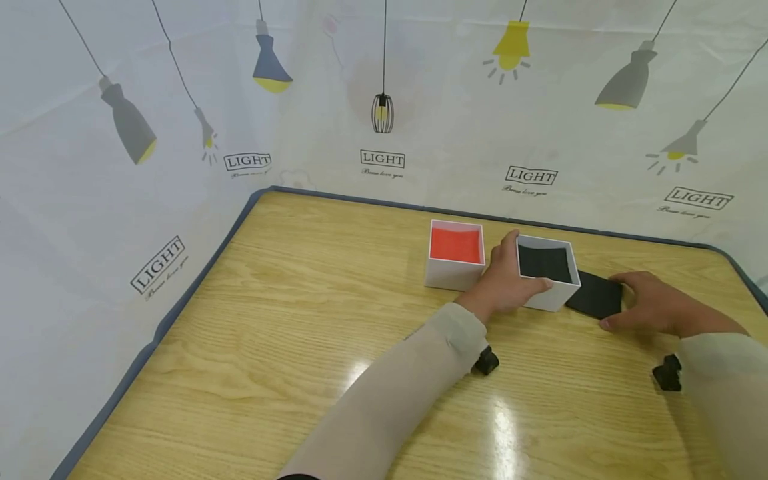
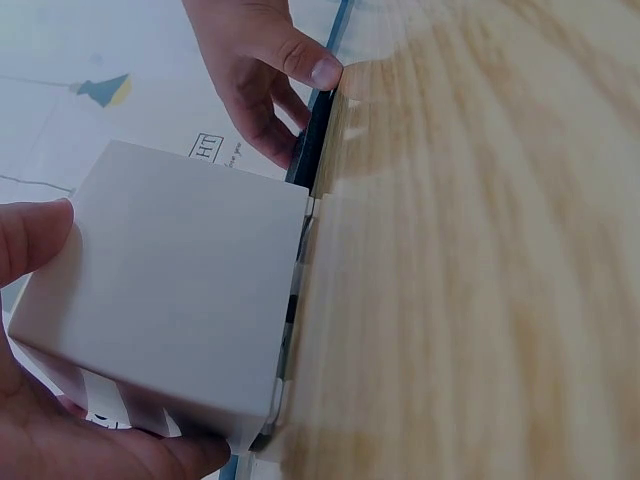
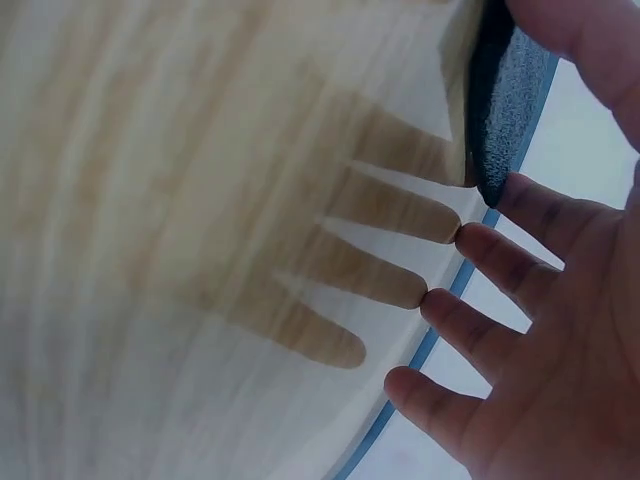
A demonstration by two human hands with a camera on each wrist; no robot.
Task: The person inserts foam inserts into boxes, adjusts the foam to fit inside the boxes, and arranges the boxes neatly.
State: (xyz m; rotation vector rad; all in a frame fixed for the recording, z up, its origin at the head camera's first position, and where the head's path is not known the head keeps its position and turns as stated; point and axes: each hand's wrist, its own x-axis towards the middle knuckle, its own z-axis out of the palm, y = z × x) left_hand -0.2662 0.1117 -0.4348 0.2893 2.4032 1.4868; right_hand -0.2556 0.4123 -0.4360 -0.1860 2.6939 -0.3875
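Observation:
My left hand (image 1: 505, 280) grips a white open-topped box (image 1: 549, 297) from its left side, thumb along the near wall and fingers round the back. Inside the box lies a black lining (image 1: 543, 263). Right beside it on the table is a flat black square pad (image 1: 594, 295), its left edge partly hidden by the box. My right hand (image 1: 660, 307) holds this pad at its right side, thumb at the near corner and index finger at the far one. In the right wrist view the other fingertips (image 3: 440, 300) rest near the tabletop, spread apart.
A second white box (image 1: 454, 273) with a red lining (image 1: 456, 245) stands just left of my left hand. The wooden table (image 1: 270, 300) ends in a dark blue edge against printed cloth walls (image 1: 336, 87). Black wrist devices (image 1: 487, 361) hang under both sleeves.

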